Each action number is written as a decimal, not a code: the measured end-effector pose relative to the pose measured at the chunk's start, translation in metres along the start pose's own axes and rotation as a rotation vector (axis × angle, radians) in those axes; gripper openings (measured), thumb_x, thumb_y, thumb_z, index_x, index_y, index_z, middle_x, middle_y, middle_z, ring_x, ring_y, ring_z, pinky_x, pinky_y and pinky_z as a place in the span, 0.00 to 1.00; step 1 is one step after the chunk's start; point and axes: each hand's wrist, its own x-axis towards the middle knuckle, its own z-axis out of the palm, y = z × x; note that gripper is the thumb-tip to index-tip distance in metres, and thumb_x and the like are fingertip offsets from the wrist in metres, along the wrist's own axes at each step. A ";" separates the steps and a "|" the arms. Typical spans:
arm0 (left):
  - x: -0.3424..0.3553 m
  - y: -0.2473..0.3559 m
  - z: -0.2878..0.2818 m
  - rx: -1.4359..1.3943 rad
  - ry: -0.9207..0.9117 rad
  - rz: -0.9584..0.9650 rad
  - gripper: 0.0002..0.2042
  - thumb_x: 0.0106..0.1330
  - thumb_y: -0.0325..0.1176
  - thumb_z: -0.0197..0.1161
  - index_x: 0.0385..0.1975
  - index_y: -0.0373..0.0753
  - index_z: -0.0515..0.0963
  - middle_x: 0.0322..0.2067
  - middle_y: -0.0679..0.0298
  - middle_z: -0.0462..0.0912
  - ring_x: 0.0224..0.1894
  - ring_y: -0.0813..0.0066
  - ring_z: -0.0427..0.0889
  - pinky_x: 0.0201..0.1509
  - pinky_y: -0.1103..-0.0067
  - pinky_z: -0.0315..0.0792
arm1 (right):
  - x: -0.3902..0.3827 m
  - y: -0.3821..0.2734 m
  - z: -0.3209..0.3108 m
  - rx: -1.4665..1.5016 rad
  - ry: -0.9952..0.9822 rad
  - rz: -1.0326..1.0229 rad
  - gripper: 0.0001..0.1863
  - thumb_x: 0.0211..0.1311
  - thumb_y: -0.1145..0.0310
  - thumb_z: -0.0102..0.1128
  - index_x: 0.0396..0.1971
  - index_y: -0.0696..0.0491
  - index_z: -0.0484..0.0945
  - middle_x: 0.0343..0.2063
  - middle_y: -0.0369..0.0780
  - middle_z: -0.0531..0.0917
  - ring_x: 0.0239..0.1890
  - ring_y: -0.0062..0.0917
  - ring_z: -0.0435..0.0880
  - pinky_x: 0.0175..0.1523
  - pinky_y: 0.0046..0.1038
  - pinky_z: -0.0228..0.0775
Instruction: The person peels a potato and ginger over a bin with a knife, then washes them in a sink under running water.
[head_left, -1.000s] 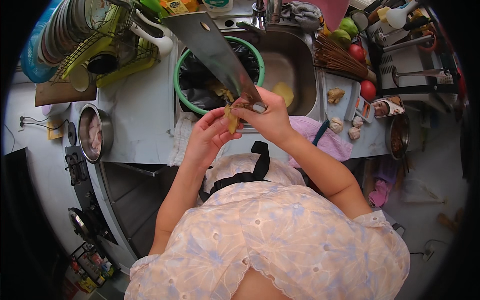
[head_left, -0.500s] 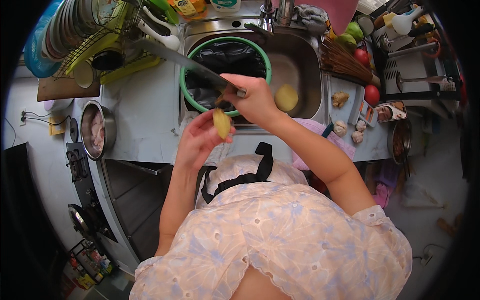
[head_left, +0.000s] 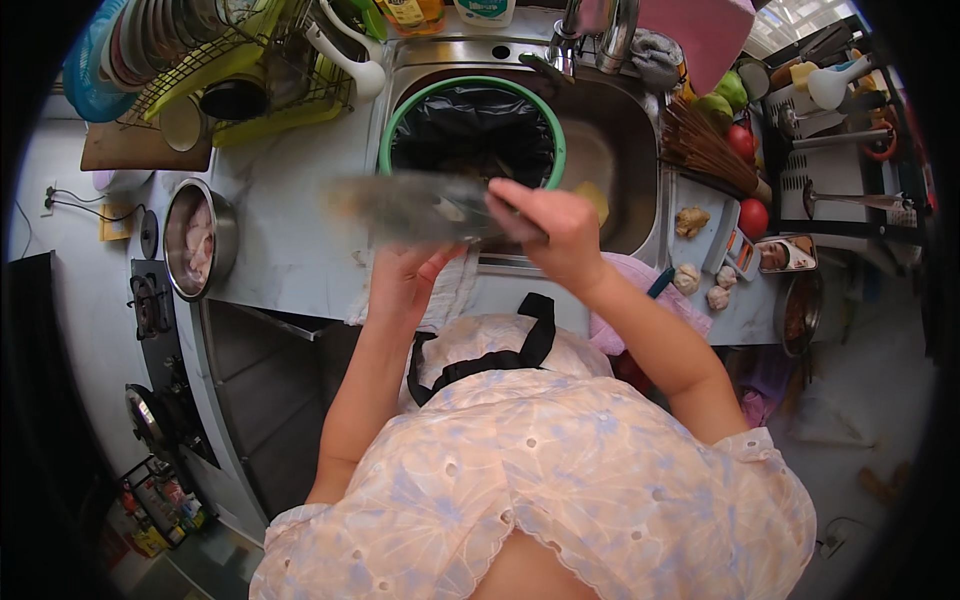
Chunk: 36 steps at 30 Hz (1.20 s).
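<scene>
My two hands at the sink, near the front edge of the table [head_left: 285, 235]. My right hand [head_left: 562, 228] is closed round the handle of the knife [head_left: 415, 208], whose broad blade, blurred, points leftward across the near rim of the bin [head_left: 560, 150]. My left hand [head_left: 405, 265] stands just beneath the blade, toward the table's front edge; its fingertips are largely covered, so I cannot tell whether they pinch anything or are spread.

The bin, lined in black, stands in the left part of the sink [head_left: 632, 170]; a yellow piece [head_left: 596, 197] lies in the sink to the bin's right, partly behind my right hand. To the right of the sink, ginger [head_left: 690, 222] rests on the table, with garlic [head_left: 686, 278] nearer the front edge, beside a pink cloth [head_left: 672, 310].

Step in hand, as I judge it: blade work by hand above the bin, probably paring, where scraps can drop into the liner. The next move calls for a steady right wrist, the blade turned so that its edge can be seen, and my left fingers kept clear of that edge.
</scene>
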 end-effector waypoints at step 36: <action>0.041 0.008 0.028 -0.007 -0.196 -0.091 0.17 0.63 0.25 0.55 0.53 0.34 0.69 0.47 0.53 0.74 0.40 0.69 0.76 0.42 0.78 0.74 | -0.047 0.041 -0.046 -0.074 0.065 0.499 0.08 0.52 0.70 0.63 0.33 0.50 0.82 0.23 0.43 0.81 0.23 0.35 0.79 0.27 0.28 0.69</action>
